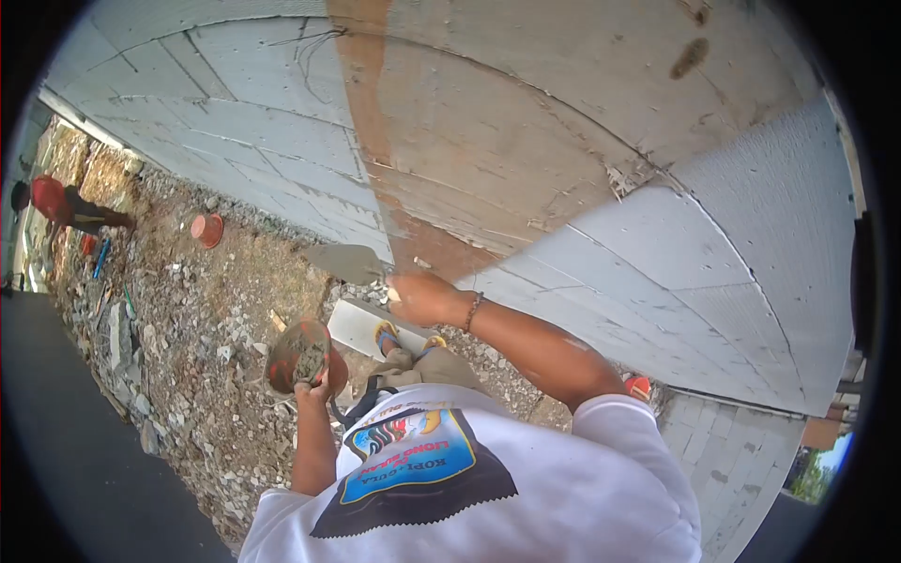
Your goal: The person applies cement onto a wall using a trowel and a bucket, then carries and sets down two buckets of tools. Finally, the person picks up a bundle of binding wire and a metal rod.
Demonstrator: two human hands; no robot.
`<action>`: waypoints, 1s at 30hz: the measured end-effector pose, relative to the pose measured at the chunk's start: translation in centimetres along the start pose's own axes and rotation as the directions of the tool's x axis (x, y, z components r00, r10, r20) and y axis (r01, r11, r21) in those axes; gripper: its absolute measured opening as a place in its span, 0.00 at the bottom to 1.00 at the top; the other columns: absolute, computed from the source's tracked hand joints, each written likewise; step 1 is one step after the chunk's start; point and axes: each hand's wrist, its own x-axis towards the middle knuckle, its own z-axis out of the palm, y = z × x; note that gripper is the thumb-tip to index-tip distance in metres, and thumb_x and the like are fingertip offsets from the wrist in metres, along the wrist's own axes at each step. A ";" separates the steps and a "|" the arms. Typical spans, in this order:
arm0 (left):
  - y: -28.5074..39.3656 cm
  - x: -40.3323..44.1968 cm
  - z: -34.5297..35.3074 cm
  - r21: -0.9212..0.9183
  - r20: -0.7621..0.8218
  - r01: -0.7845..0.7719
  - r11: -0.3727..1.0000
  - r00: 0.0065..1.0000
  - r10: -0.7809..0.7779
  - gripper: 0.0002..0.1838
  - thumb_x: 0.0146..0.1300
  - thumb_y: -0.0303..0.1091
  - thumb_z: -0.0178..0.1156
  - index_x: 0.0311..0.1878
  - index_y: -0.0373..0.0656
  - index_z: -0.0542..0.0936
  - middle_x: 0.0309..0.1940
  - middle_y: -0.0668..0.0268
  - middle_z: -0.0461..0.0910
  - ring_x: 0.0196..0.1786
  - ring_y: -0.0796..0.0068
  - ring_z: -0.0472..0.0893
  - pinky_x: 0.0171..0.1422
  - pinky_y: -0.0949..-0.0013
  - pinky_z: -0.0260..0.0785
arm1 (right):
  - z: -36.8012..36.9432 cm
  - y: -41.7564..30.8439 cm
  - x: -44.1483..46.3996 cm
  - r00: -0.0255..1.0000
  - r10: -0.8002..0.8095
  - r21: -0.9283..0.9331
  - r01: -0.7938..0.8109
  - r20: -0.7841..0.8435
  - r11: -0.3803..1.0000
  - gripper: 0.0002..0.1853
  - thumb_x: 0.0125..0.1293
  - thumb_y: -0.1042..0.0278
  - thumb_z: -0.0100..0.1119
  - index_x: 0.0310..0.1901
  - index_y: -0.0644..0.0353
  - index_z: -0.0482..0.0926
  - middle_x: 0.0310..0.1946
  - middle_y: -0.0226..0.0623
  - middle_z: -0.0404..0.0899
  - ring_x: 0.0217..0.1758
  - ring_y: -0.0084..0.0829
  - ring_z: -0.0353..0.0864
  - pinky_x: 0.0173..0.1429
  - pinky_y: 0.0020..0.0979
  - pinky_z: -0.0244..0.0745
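My right hand (422, 298) is closed round the handle of a trowel (345, 264), whose broad grey blade points left, close to the foot of the wall. A bracelet circles that wrist. Lower down, my left hand (313, 387) grips the rim of a reddish bucket (282, 364) that holds grey mortar (309, 354). The bucket is in front of my body, above the rubble. Between the trowel and the bucket there is a gap.
A block wall (272, 122) with a brown column strip (368, 94) rises ahead. My sandalled feet stand by a pale block (355, 326). Gravel and rubble (202, 310) cover the ground. Further left are an orange bucket (207, 230) and a bending person in red (52, 199).
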 end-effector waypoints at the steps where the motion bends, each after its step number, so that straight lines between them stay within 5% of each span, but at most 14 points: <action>1: -1.2 1.8 3.0 0.099 0.022 0.044 0.994 0.999 -0.046 0.24 0.76 0.34 0.36 0.67 0.39 0.73 0.67 0.48 0.73 0.66 0.42 0.75 0.65 0.38 0.75 | -2.4 -4.5 1.2 0.985 -0.175 -0.006 0.175 0.011 0.985 0.16 0.59 0.66 0.58 0.46 0.66 0.79 0.35 0.58 0.83 0.44 0.57 0.84 0.50 0.51 0.78; 3: -2.8 2.9 6.4 0.318 0.033 0.144 0.937 0.986 -0.163 0.23 0.76 0.34 0.36 0.67 0.39 0.73 0.66 0.48 0.73 0.66 0.42 0.75 0.65 0.38 0.75 | -6.7 -15.3 3.1 0.884 -0.453 -0.239 0.467 0.112 0.852 0.11 0.58 0.68 0.59 0.37 0.64 0.84 0.31 0.52 0.85 0.37 0.51 0.87 0.44 0.49 0.81; 4: -0.2 2.2 1.1 0.407 0.025 0.178 0.896 0.978 -0.206 0.23 0.76 0.34 0.36 0.67 0.39 0.73 0.66 0.49 0.73 0.65 0.42 0.75 0.65 0.37 0.75 | -9.5 -20.8 2.2 0.821 -0.542 -0.312 0.570 0.181 0.760 0.10 0.57 0.66 0.60 0.33 0.64 0.86 0.29 0.50 0.85 0.36 0.48 0.87 0.43 0.47 0.81; 8: 1.2 1.9 0.9 0.562 -0.024 0.226 0.796 0.966 -0.257 0.23 0.76 0.35 0.37 0.66 0.39 0.74 0.65 0.49 0.74 0.64 0.43 0.76 0.64 0.37 0.75 | -7.6 -25.0 5.5 0.915 -0.403 -0.287 0.386 0.000 0.877 0.12 0.59 0.65 0.60 0.36 0.65 0.85 0.32 0.52 0.85 0.39 0.48 0.87 0.46 0.47 0.81; 13: 1.0 4.2 11.4 0.375 0.119 0.134 0.917 0.974 -0.191 0.23 0.76 0.36 0.37 0.65 0.40 0.75 0.64 0.49 0.76 0.63 0.43 0.77 0.64 0.36 0.75 | -14.0 -26.7 4.7 0.876 -0.480 -0.369 0.459 0.040 0.808 0.15 0.62 0.63 0.59 0.41 0.68 0.83 0.36 0.53 0.85 0.43 0.49 0.86 0.51 0.46 0.80; 20: 6.7 -1.0 3.6 -0.006 0.076 0.036 0.999 0.996 -0.036 0.23 0.76 0.37 0.38 0.64 0.40 0.76 0.62 0.50 0.77 0.62 0.43 0.79 0.64 0.35 0.75 | -13.0 -35.0 7.0 0.801 -0.550 -0.293 0.599 0.239 0.745 0.19 0.66 0.61 0.57 0.47 0.71 0.81 0.42 0.56 0.85 0.48 0.50 0.86 0.57 0.45 0.79; 22: 7.4 -1.5 3.0 -0.073 0.081 0.017 0.997 0.997 -0.011 0.23 0.76 0.38 0.38 0.64 0.40 0.76 0.62 0.50 0.77 0.61 0.43 0.79 0.64 0.35 0.74 | -7.6 -25.6 10.2 0.852 -0.496 0.014 0.501 0.165 0.865 0.21 0.65 0.57 0.54 0.47 0.71 0.80 0.42 0.63 0.83 0.46 0.55 0.85 0.54 0.45 0.78; 23: 6.7 -1.4 4.0 0.012 0.102 0.030 0.999 0.994 -0.031 0.22 0.75 0.36 0.39 0.64 0.39 0.75 0.62 0.49 0.77 0.60 0.42 0.79 0.61 0.34 0.75 | -5.1 -21.0 10.5 0.904 -0.379 0.166 0.350 0.198 0.922 0.22 0.66 0.57 0.52 0.49 0.71 0.76 0.38 0.57 0.84 0.39 0.49 0.87 0.46 0.43 0.81; 24: 5.9 -1.2 5.3 0.104 0.115 0.045 0.994 0.992 -0.057 0.22 0.74 0.34 0.40 0.63 0.38 0.74 0.61 0.48 0.77 0.60 0.41 0.80 0.59 0.32 0.76 | -2.8 -17.0 10.4 0.920 -0.178 0.375 0.037 0.349 0.926 0.23 0.67 0.56 0.49 0.52 0.70 0.73 0.32 0.45 0.82 0.31 0.37 0.85 0.34 0.39 0.80; 25: 5.4 -1.1 6.5 0.201 0.120 0.063 0.978 0.989 -0.088 0.21 0.72 0.33 0.41 0.63 0.37 0.74 0.60 0.47 0.77 0.59 0.40 0.80 0.57 0.31 0.77 | 0.7 -12.3 10.0 0.912 -0.110 0.536 -0.131 0.395 0.834 0.14 0.70 0.61 0.47 0.49 0.62 0.71 0.31 0.31 0.75 0.24 0.22 0.76 0.28 0.29 0.74; 26: 5.0 -0.8 6.9 0.179 0.105 0.063 0.982 0.991 -0.083 0.21 0.72 0.33 0.41 0.63 0.37 0.74 0.60 0.47 0.77 0.59 0.40 0.80 0.57 0.31 0.77 | 2.6 -9.6 8.5 0.897 -0.029 0.642 -0.294 0.442 0.708 0.14 0.71 0.62 0.47 0.51 0.62 0.70 0.35 0.33 0.76 0.25 0.23 0.76 0.26 0.28 0.76; 28: 4.2 -0.3 6.8 0.493 0.074 -0.084 0.866 0.996 0.055 0.20 0.66 0.26 0.43 0.60 0.34 0.72 0.56 0.44 0.79 0.53 0.40 0.83 0.55 0.29 0.77 | 6.4 -4.7 5.4 0.868 0.098 0.721 -0.462 0.486 0.516 0.14 0.73 0.61 0.49 0.52 0.63 0.70 0.36 0.34 0.76 0.25 0.25 0.77 0.27 0.30 0.78; 30: 3.7 -2.1 7.4 0.621 0.088 -0.119 0.774 0.993 0.083 0.15 0.61 0.23 0.43 0.47 0.28 0.76 0.50 0.40 0.79 0.50 0.36 0.82 0.54 0.32 0.79 | 7.7 -1.1 3.6 0.844 0.097 0.729 -0.509 0.528 0.457 0.15 0.73 0.61 0.52 0.52 0.64 0.70 0.37 0.37 0.77 0.26 0.26 0.78 0.26 0.31 0.78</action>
